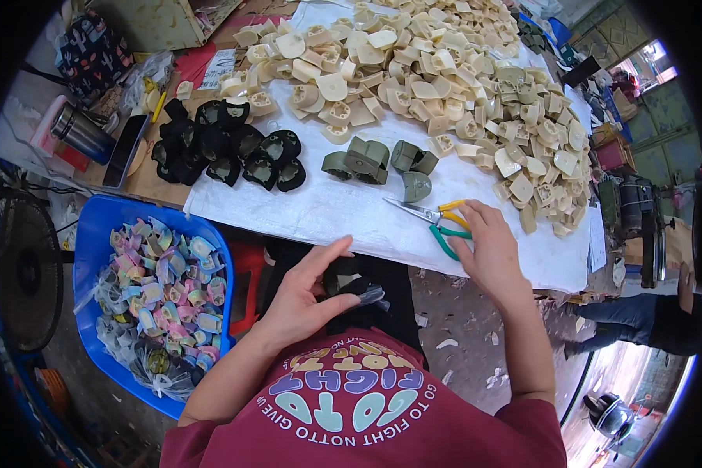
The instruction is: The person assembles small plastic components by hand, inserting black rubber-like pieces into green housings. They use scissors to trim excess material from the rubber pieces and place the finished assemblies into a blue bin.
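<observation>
On the edge of the white-covered table lies a pair of scissors [425, 212] with one yellow and one green handle, its narrow blades pointing left. My right hand [487, 246] has its fingers and thumb closed at these handles. Over my lap, my left hand [308, 296] has its thumb against a small dark piece with a glossy grey edge [372, 295]; the other fingers are partly hidden behind the hand. Just beyond the scissors sit several olive-green moulded pieces [366, 160]. Left of them is a cluster of black moulded pieces [234, 144].
Cream moulded pieces [413, 70] form a big heap across the table's back and right. Left of my lap stands a blue tub [86, 269] of pastel pieces and plastic bags. A metal flask [82, 134] and a phone [125, 152] lie at the table's left; a fan [27, 265] stands below.
</observation>
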`<state>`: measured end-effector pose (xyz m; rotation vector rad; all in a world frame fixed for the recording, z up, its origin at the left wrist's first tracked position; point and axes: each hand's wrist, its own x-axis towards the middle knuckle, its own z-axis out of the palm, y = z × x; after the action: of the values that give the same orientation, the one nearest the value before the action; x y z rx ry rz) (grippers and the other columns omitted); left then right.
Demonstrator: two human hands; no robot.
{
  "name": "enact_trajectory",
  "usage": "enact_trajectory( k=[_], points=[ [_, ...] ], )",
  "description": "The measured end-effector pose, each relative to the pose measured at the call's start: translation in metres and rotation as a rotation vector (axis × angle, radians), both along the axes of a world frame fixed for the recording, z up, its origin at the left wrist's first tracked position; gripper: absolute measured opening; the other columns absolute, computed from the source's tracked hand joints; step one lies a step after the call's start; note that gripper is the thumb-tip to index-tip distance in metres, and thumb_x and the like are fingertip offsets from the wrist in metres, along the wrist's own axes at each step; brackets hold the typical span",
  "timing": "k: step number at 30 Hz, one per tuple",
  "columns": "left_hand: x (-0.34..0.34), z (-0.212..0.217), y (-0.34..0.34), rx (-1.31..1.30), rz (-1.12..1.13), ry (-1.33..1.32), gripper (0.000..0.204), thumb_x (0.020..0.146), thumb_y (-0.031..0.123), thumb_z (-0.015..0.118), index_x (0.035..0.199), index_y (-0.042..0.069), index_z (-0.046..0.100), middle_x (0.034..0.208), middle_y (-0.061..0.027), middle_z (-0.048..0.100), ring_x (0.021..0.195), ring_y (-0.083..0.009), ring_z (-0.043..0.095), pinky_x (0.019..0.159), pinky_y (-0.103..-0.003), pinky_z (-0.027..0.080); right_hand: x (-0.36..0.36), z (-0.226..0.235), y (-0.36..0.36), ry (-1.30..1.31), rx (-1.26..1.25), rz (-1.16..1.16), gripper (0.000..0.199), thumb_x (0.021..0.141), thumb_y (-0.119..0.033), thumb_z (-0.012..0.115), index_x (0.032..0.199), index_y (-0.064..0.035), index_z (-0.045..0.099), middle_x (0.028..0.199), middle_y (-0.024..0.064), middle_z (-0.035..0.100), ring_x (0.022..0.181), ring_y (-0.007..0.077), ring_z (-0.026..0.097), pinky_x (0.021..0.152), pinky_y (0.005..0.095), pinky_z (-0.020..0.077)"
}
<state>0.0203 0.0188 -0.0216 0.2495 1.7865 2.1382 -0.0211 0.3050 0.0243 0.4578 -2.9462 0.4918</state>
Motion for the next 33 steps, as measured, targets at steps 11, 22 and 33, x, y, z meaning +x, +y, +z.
enact_trajectory(
  k=[11,22,33],
  points=[
    [-0.007,0.004,-0.003,-0.302,0.067,0.321,0.057,0.070,0.004,0.073,0.124,0.003,0.053,0.116,-0.0142,0.055,0.104,-0.0258,0.059,0.086,-0.033,0.049,0.031,-0.016,-0.101,-0.754,-1.036,0.021,0.015,0.078,0.000,0.073,0.090,0.0006,0.063,0.088,0.0016,0.062,0.072,0.0040,0.057,0.064,0.0183,0.0475],
    [-0.008,0.010,-0.003,-0.438,0.101,0.539,0.057,0.068,0.001,0.074,0.121,0.003,0.053,0.119,-0.0173,0.058,0.107,-0.0330,0.059,0.089,-0.036,0.049,0.023,-0.001,-0.110,-0.529,-0.744,0.063,0.015,0.074,-0.012,0.076,0.080,-0.0020,0.066,0.077,0.0092,0.062,0.068,0.0201,0.061,0.062,0.0311,0.0483],
    [-0.005,0.002,-0.009,-0.287,0.135,0.357,0.062,0.073,-0.005,0.070,0.131,0.004,0.048,0.130,-0.0103,0.044,0.119,-0.0196,0.050,0.093,-0.032,0.046,0.021,-0.008,-0.117,-0.380,-0.747,0.013,0.019,0.071,-0.014,0.077,0.078,-0.0036,0.062,0.079,0.0091,0.060,0.081,0.0260,0.057,0.071,0.0350,0.0458]
  ],
)
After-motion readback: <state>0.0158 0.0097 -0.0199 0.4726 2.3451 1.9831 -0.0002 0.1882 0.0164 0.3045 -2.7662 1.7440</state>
